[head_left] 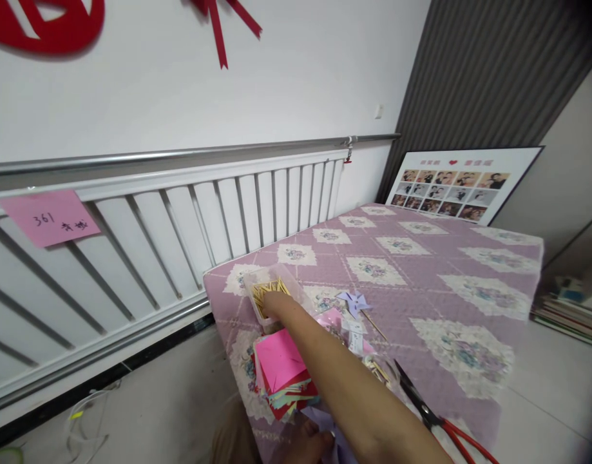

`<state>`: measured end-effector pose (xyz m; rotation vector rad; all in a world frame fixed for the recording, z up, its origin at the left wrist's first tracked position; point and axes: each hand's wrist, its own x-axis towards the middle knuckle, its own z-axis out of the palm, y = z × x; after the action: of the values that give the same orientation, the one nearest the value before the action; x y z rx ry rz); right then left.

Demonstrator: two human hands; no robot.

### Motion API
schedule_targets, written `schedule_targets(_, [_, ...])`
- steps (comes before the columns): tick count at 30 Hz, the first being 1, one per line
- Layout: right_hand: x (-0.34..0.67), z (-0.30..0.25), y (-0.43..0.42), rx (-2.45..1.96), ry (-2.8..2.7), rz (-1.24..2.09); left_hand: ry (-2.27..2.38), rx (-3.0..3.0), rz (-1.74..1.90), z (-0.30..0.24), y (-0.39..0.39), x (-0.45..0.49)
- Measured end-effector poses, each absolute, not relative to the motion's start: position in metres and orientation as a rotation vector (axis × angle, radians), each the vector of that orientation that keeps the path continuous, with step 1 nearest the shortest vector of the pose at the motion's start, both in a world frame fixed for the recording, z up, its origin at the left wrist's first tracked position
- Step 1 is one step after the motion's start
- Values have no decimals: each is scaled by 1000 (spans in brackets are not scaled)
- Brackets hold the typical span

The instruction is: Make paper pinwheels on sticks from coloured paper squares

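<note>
My right hand [277,303] reaches forward into a clear plastic box [257,278] of thin wooden sticks [265,291] near the far left corner of the table. Its fingers are bunched down among the sticks, and what they pinch is hidden. At the bottom edge my left hand [306,446] is curled, its fingers closed on a pale purple paper [321,419]. Under my right forearm lies a stack of coloured paper squares [279,372] with a pink sheet on top.
A purple paper pinwheel [353,301] on a stick lies beside the box. Scissors with red handles [424,407] lie at the front right. The purple quilted table cover [445,258] runs to a framed photo collage [462,183]. A white radiator [180,219] stands at the left, books [569,316] on the floor at the right.
</note>
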<state>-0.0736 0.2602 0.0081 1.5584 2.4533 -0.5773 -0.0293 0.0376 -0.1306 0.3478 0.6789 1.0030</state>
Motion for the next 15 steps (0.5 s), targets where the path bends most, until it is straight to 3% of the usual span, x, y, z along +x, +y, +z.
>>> schedule_targets(7, [-32, 30, 226, 1739, 2789, -744, 680, 360, 1159, -147, 34, -18])
schedule_targets(13, [55, 18, 136, 1988, 2981, -1077, 592, 255, 1253, -128, 25, -11])
schedule_targets(14, [70, 11, 118, 2045, 2962, -1202, 594, 253, 1251, -123, 24, -11])
schedule_targets(15, [83, 3, 100, 2107, 2858, -1612, 583, 264, 1230, -118, 22, -12])
